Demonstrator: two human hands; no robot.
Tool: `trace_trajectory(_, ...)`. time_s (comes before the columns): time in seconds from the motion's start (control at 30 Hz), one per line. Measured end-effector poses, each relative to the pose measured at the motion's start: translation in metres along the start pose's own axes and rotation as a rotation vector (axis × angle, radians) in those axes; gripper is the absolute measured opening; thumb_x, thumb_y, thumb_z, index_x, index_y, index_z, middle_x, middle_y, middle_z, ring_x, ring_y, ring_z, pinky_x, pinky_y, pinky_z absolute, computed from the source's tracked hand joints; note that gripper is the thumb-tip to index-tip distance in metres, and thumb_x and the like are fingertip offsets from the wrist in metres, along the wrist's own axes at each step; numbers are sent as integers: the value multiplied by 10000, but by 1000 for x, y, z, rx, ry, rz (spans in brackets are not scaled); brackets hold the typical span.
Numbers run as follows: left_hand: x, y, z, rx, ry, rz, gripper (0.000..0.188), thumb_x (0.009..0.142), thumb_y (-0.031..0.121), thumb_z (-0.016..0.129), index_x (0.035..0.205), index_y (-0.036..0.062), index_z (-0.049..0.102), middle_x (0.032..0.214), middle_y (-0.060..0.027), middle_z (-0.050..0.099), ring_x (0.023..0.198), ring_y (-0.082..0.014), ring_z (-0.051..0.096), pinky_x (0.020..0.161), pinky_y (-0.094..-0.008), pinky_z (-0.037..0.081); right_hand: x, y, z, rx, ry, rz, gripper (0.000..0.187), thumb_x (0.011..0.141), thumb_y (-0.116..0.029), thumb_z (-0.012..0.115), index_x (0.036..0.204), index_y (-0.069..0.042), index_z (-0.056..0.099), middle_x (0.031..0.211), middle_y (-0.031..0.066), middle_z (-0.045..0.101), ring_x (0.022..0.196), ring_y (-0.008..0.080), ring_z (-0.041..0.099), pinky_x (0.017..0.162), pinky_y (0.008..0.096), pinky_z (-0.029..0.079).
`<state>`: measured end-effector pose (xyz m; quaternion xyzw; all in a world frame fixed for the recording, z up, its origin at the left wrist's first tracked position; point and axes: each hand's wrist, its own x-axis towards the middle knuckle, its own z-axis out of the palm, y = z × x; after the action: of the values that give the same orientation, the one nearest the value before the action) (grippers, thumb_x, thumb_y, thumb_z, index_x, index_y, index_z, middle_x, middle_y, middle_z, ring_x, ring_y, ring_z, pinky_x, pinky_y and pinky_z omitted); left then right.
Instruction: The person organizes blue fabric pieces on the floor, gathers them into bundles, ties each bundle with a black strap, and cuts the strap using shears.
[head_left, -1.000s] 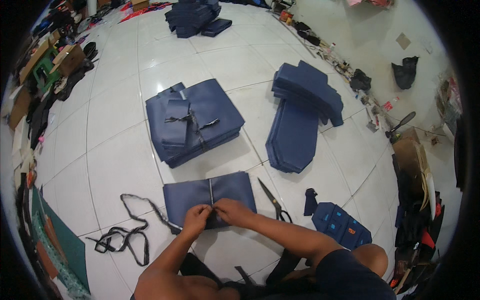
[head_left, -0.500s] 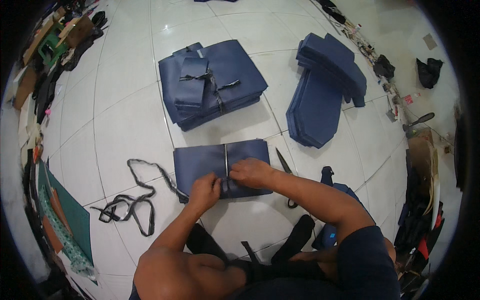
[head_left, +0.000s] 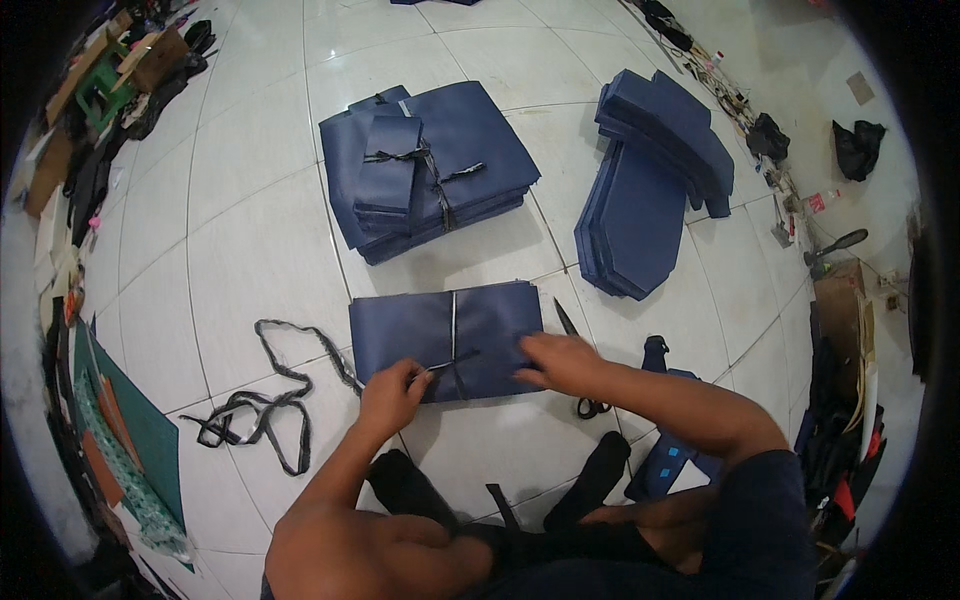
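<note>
A stack of dark blue rectangular sheets (head_left: 400, 325) lies on the floor before me. A thin black-and-white strip (head_left: 453, 315) runs over its middle, crossing at a tie near the front edge. My left hand (head_left: 393, 395) is closed at the stack's front left, pinching the strip beside the tie. The strip's long tail (head_left: 295, 372) trails from there onto the floor at left, in loose loops. My right hand (head_left: 562, 364) is over the stack's right edge, thumb and fingers apart, holding nothing I can see. Scissors (head_left: 566, 318) lie just beyond it, partly hidden under the wrist.
Behind the stack sits a larger tied pile of blue sheets (head_left: 470, 130). Farther right are stacked blue pieces with angled corners (head_left: 635, 220). Blue items (head_left: 660, 465) lie by my right knee. Clutter lines both sides, with a green sheet (head_left: 130, 430) at left.
My right hand has left the tie and moved right to the stack's edge. My left hand has drawn slightly left and toward me, with the strip stretched from the tie.
</note>
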<state>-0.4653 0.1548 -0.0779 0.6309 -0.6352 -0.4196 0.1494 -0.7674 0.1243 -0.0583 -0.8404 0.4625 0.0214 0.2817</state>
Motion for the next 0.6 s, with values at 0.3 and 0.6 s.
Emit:
trace_trajectory(0.3,-22,-13,-91,-89,-289,-149,266,854,266,729,842,3,690,645,-40,608,598,-122,561,553,-312,448,-136,75,72,209,-85,565,600,744,-398,814,1018,25,488,949,246,625,928,416,629,786,496,502)
trace_trajectory(0.6,-19,-22,-134,-510,-266,-208,194,885,217,704,825,44,639,586,30,529,485,-64,479,459,-233,385,-122,87,60,225,-98,605,500,750,-343,775,1014,36,586,941,224,655,914,386,642,806,458,510)
